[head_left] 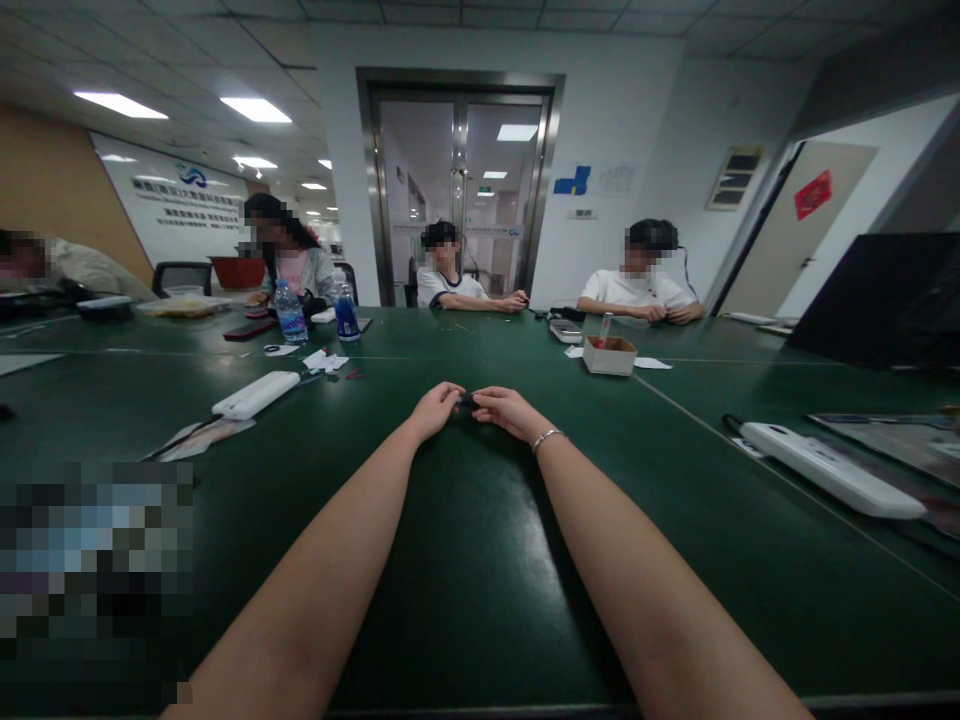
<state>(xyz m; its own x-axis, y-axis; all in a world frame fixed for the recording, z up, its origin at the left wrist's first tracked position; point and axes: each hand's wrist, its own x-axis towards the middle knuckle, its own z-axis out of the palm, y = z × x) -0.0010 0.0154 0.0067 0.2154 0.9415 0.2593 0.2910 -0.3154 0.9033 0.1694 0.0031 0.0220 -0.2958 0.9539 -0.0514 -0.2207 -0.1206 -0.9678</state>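
Both arms are stretching far out over the dark green worktop (pixel 465 560), and the hands are meeting near its middle. The left hand (pixel 436 408) and the right hand (pixel 504 408) are pinching a small dark item (pixel 467 402) between their fingertips, each grip narrow and closing on one end of it; what the item is, I cannot tell, as it is too small and mostly hidden by the fingers. It is sitting just above or on the worktop, between the two hands. A thin bracelet (pixel 548 437) is circling the right wrist.

A white power strip (pixel 256 394) is lying to the left, well apart from the hands, with paper scraps (pixel 325 361) and two water bottles (pixel 289 312) beyond it. A small open box (pixel 609 355) is standing ahead to the right. Another white power strip (pixel 832 470) is lying far right. Three people are sitting along the far edge of the worktop, their own hands resting on it, and a fourth is sitting at the far left.
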